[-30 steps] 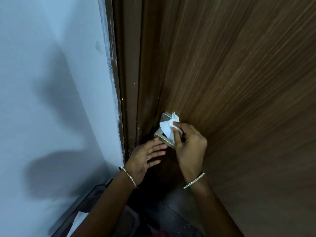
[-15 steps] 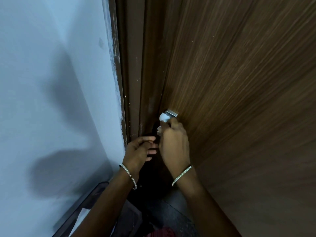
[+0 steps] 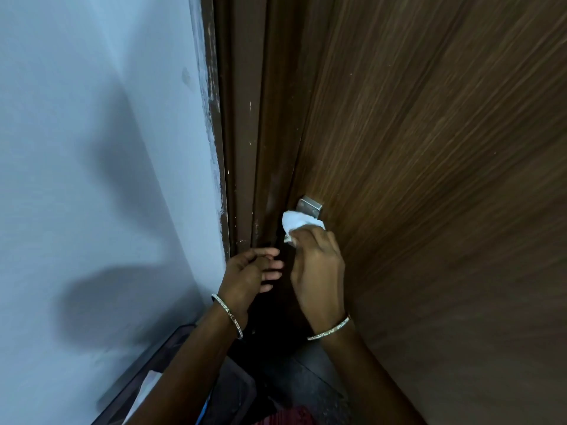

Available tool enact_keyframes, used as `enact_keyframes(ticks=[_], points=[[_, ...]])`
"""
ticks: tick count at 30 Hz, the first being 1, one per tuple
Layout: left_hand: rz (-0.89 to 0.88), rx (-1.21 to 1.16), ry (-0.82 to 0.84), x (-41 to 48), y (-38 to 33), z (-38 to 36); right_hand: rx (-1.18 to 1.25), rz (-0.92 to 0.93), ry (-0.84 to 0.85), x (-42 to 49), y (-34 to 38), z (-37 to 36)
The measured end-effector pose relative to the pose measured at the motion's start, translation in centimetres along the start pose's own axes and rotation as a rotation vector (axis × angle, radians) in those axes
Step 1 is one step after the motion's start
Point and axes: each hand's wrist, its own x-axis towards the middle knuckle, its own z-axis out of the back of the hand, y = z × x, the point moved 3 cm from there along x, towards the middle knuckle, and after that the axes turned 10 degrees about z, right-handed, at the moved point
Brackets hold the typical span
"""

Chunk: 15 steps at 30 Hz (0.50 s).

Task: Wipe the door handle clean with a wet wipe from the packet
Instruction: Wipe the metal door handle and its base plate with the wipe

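Wet wipe (image 3: pixel 300 223), bunched into a wad, is pinched by the curled fingers of the right hand (image 3: pixel 319 271) and pressed against the lower part of the metal door handle (image 3: pixel 310 206), which is fixed to the wooden door (image 3: pixel 429 179) close to its edge. The left hand (image 3: pixel 250 276) is held just beside, fingers loosely spread, nothing gripped. The wiping step is judged to be in hand; next, steady pressure is called for as the wad is carried over the handle's uncovered top and sides.
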Motion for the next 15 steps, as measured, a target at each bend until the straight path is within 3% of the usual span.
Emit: enact_keyframes(ticks=[3,10,15], points=[[0.007,-0.004,0.001,0.2,-0.1,-0.1,0.023,0.058,-0.001,-0.8,0.1,0.1],[0.016,0.013,0.005,0.4,0.1,-0.1,-0.031,-0.010,0.097,0.5,0.2,-0.1],[0.029,-0.005,0.028,0.4,-0.2,0.1,-0.038,0.071,0.049,-1.6,-0.2,1.4]])
